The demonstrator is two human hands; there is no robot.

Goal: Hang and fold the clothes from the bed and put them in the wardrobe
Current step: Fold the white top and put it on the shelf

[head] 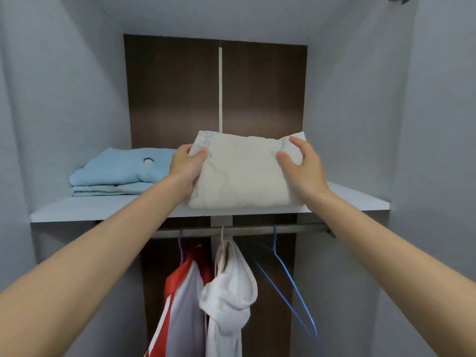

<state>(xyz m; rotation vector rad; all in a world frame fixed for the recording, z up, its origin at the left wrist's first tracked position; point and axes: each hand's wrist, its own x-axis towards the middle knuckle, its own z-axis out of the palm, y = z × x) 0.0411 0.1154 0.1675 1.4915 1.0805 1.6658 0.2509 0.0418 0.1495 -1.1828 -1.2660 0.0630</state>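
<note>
**Desk:** What does the frame show?

**Photographer:** Two bare arms reach into an open wardrobe (77, 99). Between them is a folded cream garment (242, 176) on the upper shelf (103, 210), right of centre, with its near edge at the shelf's front lip.

**Desk:** How are the hands set?

**Photographer:** One is at each end. The left hand (186, 167) grips the left edge, thumb on top and the rest tucked beneath. The right hand (300, 163) clasps the right edge, thumb pressed on the top fold and fingers (298, 143) curved over the far corner. Neither hand is nearer than the other.

**Desk:** And the lie of it?

**Photographer:** The long axis runs left to right across the shelf, so the bundle sits square between the palms. The free depth of the shelf lies straight ahead of the fingers, toward the dark back panel. By my reading, that is the way it would have to slide. A blue stack (121, 171) of folded clothes sits just beside the left hand, and I cannot tell whether they touch.

**Desk:** The garment itself?

**Photographer:** It is soft, thick and lightly creased, with faint pale-blue lettering at the far left corner.

**Desk:** Anything below?

**Photographer:** A rail (257, 231) carries a red-and-white top (180, 292), a white hoodie (229, 287) and a bare blue hanger (288, 279).
</note>
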